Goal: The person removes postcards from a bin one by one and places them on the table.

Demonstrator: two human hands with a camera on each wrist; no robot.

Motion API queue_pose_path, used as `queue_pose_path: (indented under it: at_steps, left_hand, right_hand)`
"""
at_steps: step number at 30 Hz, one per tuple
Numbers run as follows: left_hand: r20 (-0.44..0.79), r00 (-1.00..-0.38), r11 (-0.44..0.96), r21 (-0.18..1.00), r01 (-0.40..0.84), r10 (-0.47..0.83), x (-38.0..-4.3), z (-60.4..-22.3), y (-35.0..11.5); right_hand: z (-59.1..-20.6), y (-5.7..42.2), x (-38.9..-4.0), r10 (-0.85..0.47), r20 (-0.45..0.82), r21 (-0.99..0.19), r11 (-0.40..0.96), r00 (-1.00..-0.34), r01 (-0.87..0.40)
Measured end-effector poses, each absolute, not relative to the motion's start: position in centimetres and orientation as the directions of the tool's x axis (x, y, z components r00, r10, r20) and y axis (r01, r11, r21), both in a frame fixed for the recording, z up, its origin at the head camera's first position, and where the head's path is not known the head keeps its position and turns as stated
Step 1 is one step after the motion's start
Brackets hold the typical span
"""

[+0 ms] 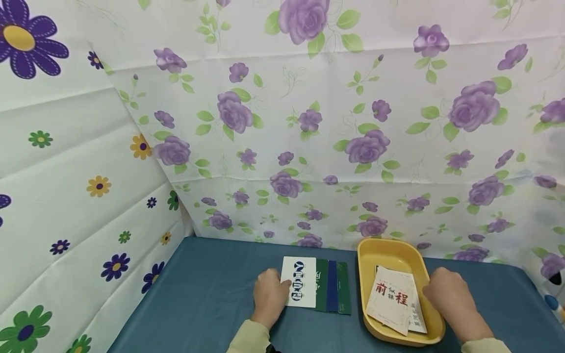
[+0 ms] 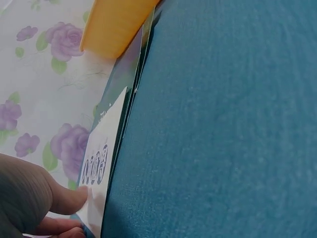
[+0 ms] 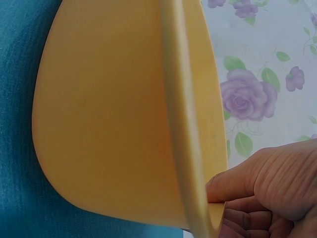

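Note:
My left hand [image 1: 270,294] pinches the left edge of a white card [image 1: 304,282] with dark blue lettering, the thumb on its face. Beneath that card, green cards [image 1: 343,289] and a blue one [image 1: 332,287] fan out to the right on the table. My right hand [image 1: 452,299] grips the right rim of a yellow plastic basin [image 1: 390,247]; in the right wrist view its thumb [image 3: 230,186] lies over the rim and the fingers curl on the outer side. In the basin lies a cream card [image 1: 390,299] with red and black characters, overlapping another pale card [image 1: 418,318].
A blue-green cloth [image 1: 212,294] covers the table. White sheeting with purple roses [image 1: 368,147] stands behind it, and flowered sheeting [image 1: 99,220] closes the left side. Small, partly cut-off objects [image 1: 552,300] show at the far right edge.

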State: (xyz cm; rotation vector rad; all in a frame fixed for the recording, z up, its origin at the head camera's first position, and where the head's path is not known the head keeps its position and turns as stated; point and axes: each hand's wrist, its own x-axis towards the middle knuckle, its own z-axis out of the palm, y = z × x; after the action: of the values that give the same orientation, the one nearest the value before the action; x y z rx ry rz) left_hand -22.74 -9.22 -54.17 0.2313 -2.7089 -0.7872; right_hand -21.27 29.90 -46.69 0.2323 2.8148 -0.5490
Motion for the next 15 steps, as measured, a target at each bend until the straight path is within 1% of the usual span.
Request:
queue_pose_path:
  at_steps: [3, 8, 15]
  left_hand:
    - [0.255, -0.936, 0.838, 0.542, -0.070, -0.243, -22.7, -54.0, -9.2]
    - [0.311, -0.918, 0.845, 0.532, -0.046, -0.245, -22.5, -52.9, -8.4]
    - [0.413, -0.892, 0.818, 0.568, 0.093, -0.185, -21.9, -49.8, -6.0]
  right_hand:
    - [-46.7, 29.9, -21.3, 0.109, -0.290, -0.345, 0.915, -0.951, 0.210]
    - [-46.7, 29.9, -21.3, 0.109, -0.288, -0.344, 0.915, -0.952, 0.209]
    - [-46.7, 29.9, -21.4, 0.106, -0.287, -0.341, 0.917, -0.952, 0.205]
